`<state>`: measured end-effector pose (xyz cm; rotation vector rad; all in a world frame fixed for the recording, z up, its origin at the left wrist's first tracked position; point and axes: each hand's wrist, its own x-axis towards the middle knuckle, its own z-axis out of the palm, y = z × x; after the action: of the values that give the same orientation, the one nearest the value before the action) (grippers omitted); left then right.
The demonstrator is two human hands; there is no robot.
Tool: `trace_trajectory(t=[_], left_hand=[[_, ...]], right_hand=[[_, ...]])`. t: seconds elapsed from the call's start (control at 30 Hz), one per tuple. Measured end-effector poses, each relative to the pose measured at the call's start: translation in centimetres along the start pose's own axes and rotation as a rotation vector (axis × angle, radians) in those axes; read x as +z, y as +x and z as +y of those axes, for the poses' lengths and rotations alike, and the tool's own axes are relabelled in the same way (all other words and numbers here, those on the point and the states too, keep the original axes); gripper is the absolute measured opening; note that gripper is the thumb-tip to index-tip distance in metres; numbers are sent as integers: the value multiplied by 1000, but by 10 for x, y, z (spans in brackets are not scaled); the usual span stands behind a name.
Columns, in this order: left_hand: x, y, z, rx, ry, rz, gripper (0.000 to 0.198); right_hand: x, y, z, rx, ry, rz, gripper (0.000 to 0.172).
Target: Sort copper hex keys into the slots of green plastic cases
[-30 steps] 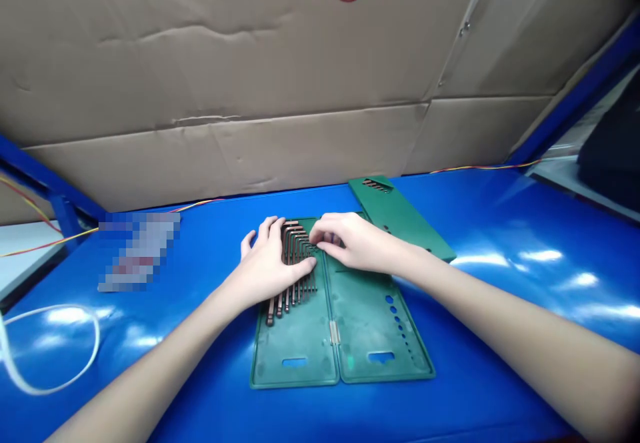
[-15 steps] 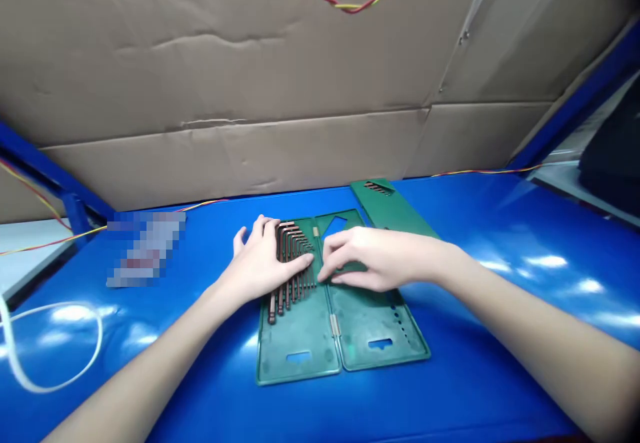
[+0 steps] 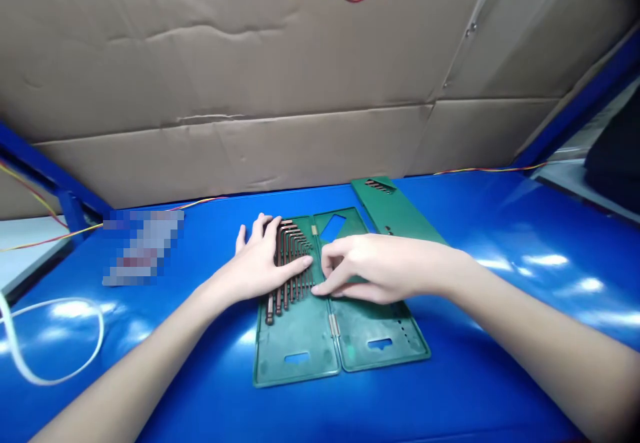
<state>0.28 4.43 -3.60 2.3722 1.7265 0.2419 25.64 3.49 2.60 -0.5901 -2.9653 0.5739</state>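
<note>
A green hinged case [image 3: 300, 375] lies unfolded on the blue table. In its left half sits a row of brown hex keys [image 3: 290, 306], graded from large to small, with bent ends at the far side. My left hand [image 3: 255, 256] rests over the left edge of the case with fingers spread, its thumb reaching across the hex keys. My right hand [image 3: 373, 266] is closed in a pinch at the lower ends of the smallest keys, by the hinge. Whatever is between those fingertips is hidden.
Behind my right hand lies a second green case [image 3: 400, 209] with dark keys showing in its window. A blurred-out packet [image 3: 145, 249] and a white strap [image 3: 55, 381] are on the left. Cardboard [image 3: 300, 149] walls the back, and red-yellow wires [image 3: 490, 169] run along it.
My right hand has moved slightly nearer and to the left, its fingertips now at the smallest keys' lower ends. My left hand keeps almost the same place on the case.
</note>
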Motion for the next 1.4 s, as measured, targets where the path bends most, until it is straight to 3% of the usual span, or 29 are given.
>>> trace_trajectory(t=[0.17,0.53,0.7,0.87,0.97,1.13,1.27,1.4], left_hand=[[-9,-4,-10,59,-16,-185,123],[-10,-3,-7,8,-6,-231,129],[-10,-3,-6,7,-9,-229,127],[-15,-6,-12,66,-5,-226,119],[-28,-7,-24,134,-1,-290,115],[-45,-6,-46,144,69,-394,131],[-36,-2,-52,216,65,-332,129],[-18,3,-48,303,22,-238,122]], right_hand=[[-2,0,-2,-1,-9,-29,34],[-13,-4,-1,42,-3,-32,29],[-18,-13,22,300,-210,122,24],[-7,-16,55,556,-304,276,26],[-2,-15,65,590,-198,343,26],[-2,-14,63,646,-15,413,24],[-9,-11,55,674,103,611,24],[-12,-3,39,518,262,842,21]])
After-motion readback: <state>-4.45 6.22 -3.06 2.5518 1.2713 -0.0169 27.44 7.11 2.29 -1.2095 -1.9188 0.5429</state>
